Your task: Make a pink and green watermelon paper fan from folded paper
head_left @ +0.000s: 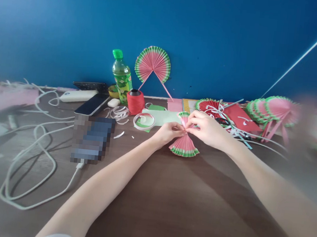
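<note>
A pleated pink paper fan with green and white edging point(184, 145) lies on the brown table point(166, 209), fanned out at both ends and pinched at its middle. My left hand point(169, 132) is closed on that pinched middle from the left. My right hand point(207, 128) pinches the same spot from the right, fingers pressed together. A red spool of thread point(135, 101) stands just behind my left hand, with a roll of clear tape point(144, 120) beside it.
A finished round fan on sticks point(153, 63) leans on the blue wall beside a green bottle point(121, 76). More fans point(272, 109), red paper and white strips lie at right. A phone point(92, 104), power bank point(78, 95) and white cables point(34, 150) lie at left.
</note>
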`<state>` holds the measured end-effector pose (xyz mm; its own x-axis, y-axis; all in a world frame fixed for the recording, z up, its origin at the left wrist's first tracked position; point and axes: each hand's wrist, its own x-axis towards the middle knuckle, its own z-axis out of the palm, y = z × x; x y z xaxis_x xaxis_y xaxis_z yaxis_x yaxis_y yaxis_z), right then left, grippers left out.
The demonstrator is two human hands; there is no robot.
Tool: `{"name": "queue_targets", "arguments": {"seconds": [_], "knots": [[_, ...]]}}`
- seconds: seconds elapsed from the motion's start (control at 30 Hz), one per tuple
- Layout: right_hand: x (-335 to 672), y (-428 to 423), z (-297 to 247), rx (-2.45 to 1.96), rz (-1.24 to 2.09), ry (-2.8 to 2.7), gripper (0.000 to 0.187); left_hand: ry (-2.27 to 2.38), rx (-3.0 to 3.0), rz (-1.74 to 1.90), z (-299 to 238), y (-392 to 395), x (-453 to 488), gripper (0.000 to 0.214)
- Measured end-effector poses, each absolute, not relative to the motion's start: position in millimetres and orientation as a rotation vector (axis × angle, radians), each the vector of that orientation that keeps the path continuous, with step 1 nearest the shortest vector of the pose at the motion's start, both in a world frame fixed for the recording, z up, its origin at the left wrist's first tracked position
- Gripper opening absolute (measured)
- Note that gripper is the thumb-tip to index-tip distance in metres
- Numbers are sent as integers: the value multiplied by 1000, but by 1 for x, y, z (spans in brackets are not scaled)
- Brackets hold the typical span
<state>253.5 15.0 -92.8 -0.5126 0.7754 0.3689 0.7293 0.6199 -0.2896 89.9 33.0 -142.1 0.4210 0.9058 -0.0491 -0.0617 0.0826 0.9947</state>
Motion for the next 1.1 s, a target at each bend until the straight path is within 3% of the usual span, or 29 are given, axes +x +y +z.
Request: {"name": "queue_targets", "arguments": {"seconds": [0.73, 1.1], "knots": [[254, 23, -106, -1043, 74, -2445, 14, 848, 1216, 808, -143, 38, 87, 39], [254, 17, -117, -949, 105, -2318, 13, 835, 1272, 729, -130, 39, 81, 14]]}}
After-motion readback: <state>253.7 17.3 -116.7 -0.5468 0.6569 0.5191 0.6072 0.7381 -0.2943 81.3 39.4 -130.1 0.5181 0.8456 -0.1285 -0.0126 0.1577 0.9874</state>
